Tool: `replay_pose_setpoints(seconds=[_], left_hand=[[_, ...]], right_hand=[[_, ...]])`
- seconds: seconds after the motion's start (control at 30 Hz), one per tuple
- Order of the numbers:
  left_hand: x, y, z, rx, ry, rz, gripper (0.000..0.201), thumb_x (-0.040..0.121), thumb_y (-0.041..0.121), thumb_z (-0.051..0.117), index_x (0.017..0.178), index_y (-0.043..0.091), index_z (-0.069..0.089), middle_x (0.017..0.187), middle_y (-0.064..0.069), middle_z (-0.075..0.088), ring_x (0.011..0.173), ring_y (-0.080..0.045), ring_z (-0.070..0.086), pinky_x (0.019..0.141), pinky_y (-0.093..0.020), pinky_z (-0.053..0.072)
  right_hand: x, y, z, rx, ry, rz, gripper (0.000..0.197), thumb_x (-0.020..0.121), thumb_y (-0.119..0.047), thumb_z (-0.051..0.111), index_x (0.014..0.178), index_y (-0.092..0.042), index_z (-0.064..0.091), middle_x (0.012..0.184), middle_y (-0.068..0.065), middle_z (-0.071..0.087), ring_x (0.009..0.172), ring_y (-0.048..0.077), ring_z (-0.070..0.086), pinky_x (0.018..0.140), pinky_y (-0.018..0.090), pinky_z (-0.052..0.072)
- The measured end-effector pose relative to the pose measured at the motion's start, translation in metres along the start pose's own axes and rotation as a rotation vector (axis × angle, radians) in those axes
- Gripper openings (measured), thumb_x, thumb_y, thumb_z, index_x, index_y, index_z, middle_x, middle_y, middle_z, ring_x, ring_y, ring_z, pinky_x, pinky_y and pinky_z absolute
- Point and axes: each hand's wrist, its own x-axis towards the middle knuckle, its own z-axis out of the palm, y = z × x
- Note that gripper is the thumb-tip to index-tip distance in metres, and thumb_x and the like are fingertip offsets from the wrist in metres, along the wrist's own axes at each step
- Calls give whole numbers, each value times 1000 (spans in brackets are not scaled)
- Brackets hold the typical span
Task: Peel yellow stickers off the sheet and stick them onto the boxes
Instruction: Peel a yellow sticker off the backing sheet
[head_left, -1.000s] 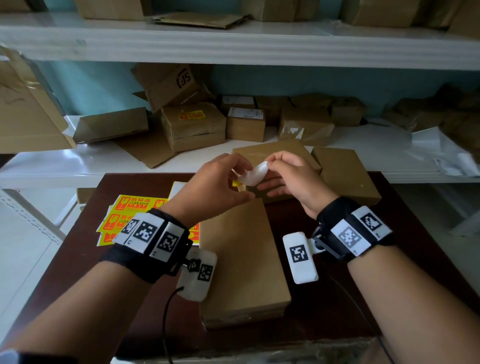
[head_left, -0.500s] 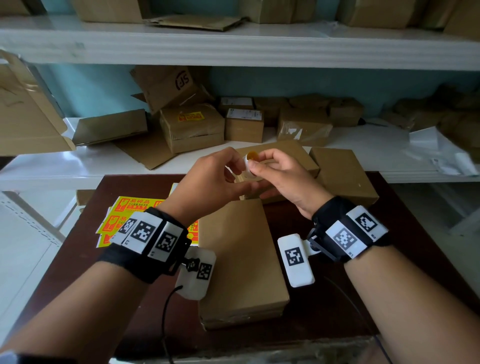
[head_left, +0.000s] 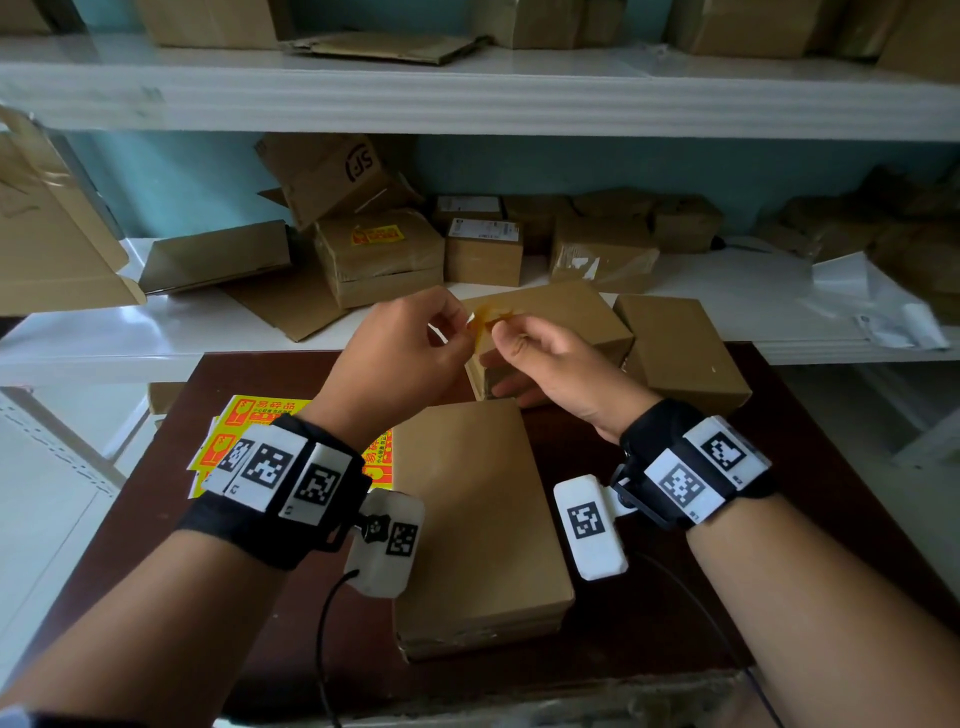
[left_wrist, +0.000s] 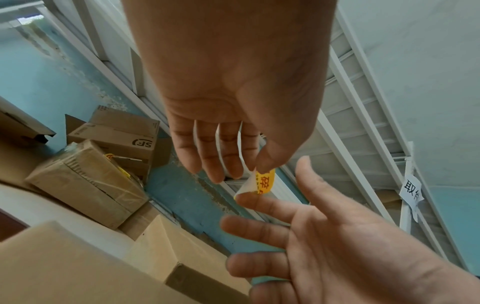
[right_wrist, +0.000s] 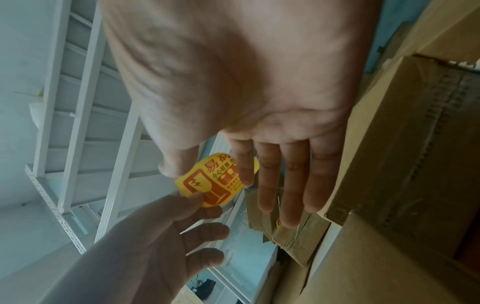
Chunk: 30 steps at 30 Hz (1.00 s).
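Both hands are raised over the table and meet at one small yellow sticker (head_left: 488, 318) printed in red. My left hand (head_left: 461, 326) pinches its lower corner, along with a white backing strip (left_wrist: 240, 152) that runs up between the fingers. My right hand (head_left: 503, 332) pinches the sticker (right_wrist: 215, 181) between thumb and index finger, the other fingers straight. The sticker's white underside (left_wrist: 246, 186) curls away from the yellow face. A pile of yellow sticker sheets (head_left: 249, 421) lies at the table's left. Plain brown boxes stand on the table: one in front (head_left: 478, 519), one behind the hands (head_left: 566, 317), one to the right (head_left: 680, 353).
The dark brown table (head_left: 675, 597) butts against a white shelf (head_left: 156, 332) loaded with cardboard boxes; one of them (head_left: 379, 249) bears a yellow sticker. A flattened carton (head_left: 52, 234) leans at the far left. White plastic sheets (head_left: 872, 306) lie on the shelf's right.
A second ago the piece between my fingers showed its white side. It has since curled and turned, so its yellow face shows. Both hands stayed in about the same place.
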Motion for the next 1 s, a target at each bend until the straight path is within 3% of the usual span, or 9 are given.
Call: replay_pose_setpoints(seconds=[0.1, 0.17, 0.3, 0.43, 0.5, 0.6, 0.7, 0.83, 1.0], left_hand=[[2, -2, -5, -4, 4, -40, 6, 93, 29, 63, 88, 25, 66, 84, 12, 67, 75, -6, 66, 62, -25, 50], [3, -3, -10, -25, -15, -90, 8, 92, 27, 64, 89, 21, 68, 84, 8, 68, 77, -9, 67, 61, -24, 50], [6, -2, -18, -141, -117, -183, 11, 93, 22, 62, 92, 14, 70, 85, -3, 73, 79, -16, 71, 72, -37, 57], [5, 0, -20, -218, -220, -228, 17, 96, 16, 59, 99, 4, 69, 89, -9, 74, 67, -3, 67, 59, -18, 52], [5, 0, -22, -221, -256, -246, 19, 96, 15, 57, 102, 0, 69, 92, -13, 74, 67, -5, 67, 61, -21, 52], [4, -1, -23, -228, -307, -281, 18, 97, 14, 56, 101, 3, 70, 93, -14, 74, 73, -12, 67, 69, -30, 53], [4, -2, -22, -232, -338, -309, 17, 97, 16, 57, 100, 6, 70, 90, -13, 73, 76, -16, 66, 72, -33, 53], [4, -4, -19, -236, -359, -339, 14, 97, 18, 58, 95, 11, 70, 84, -7, 72, 75, -15, 66, 72, -33, 54], [3, -14, -17, -118, -401, -263, 10, 94, 23, 66, 101, 18, 69, 94, -5, 73, 85, -19, 67, 78, -38, 55]], right_hand=[[2, 2, -1, -27, 23, 2, 17, 98, -42, 57, 111, -31, 59, 112, 1, 70, 85, 16, 71, 74, 24, 53], [3, 5, -3, -58, 67, 3, 26, 96, -37, 63, 119, -25, 59, 108, 2, 69, 85, 11, 68, 72, 27, 53], [6, 9, -7, -96, 162, -14, 34, 90, -38, 71, 117, -20, 63, 108, -2, 69, 93, 13, 67, 70, 22, 50], [7, 12, -9, -131, 250, -3, 43, 77, -57, 74, 103, -24, 63, 105, -2, 68, 98, 21, 68, 83, 39, 57], [7, 11, -9, -119, 285, 0, 55, 67, -68, 71, 102, -27, 61, 106, -2, 67, 99, 21, 68, 84, 42, 58], [5, 8, -10, -43, 321, -34, 37, 82, -48, 76, 106, -24, 61, 108, 1, 68, 94, 21, 70, 77, 38, 60], [3, 4, -11, 28, 297, -91, 18, 92, -24, 71, 107, -18, 63, 102, 0, 70, 81, 10, 72, 68, 31, 59], [3, 5, -11, 93, 245, -91, 1, 96, -18, 66, 95, -17, 66, 88, -3, 71, 76, 6, 70, 63, 27, 56], [5, 10, -13, 38, 225, -27, 14, 98, -20, 64, 98, -7, 67, 89, 1, 70, 75, 6, 67, 61, 26, 55]])
